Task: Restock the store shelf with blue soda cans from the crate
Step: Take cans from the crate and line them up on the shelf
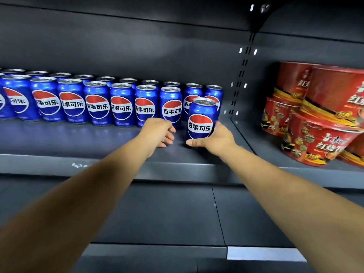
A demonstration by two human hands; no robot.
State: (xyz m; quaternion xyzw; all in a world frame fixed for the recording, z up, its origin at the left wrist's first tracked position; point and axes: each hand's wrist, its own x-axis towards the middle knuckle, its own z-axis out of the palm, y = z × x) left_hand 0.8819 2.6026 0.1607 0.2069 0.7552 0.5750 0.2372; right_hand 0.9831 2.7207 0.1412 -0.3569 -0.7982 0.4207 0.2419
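Two rows of blue soda cans [97, 104] stand on the dark grey shelf [78, 140], running from the far left to near the shelf's right end. My right hand [214, 137] grips one more blue can [201, 120] upright on the shelf, just in front of the last cans of the rows. My left hand [159, 133] hovers beside it to the left, fingers loosely curled and holding nothing, close to the front-row can [171, 106]. The crate is out of view.
Stacked red instant-noodle bowls [315, 123] fill the neighbouring shelf bay on the right, past a slotted upright [241, 75]. An upper shelf [137, 12] hangs overhead. A lower dark shelf [157, 213] lies beneath my arms. Bare shelf surface runs in front of the can rows.
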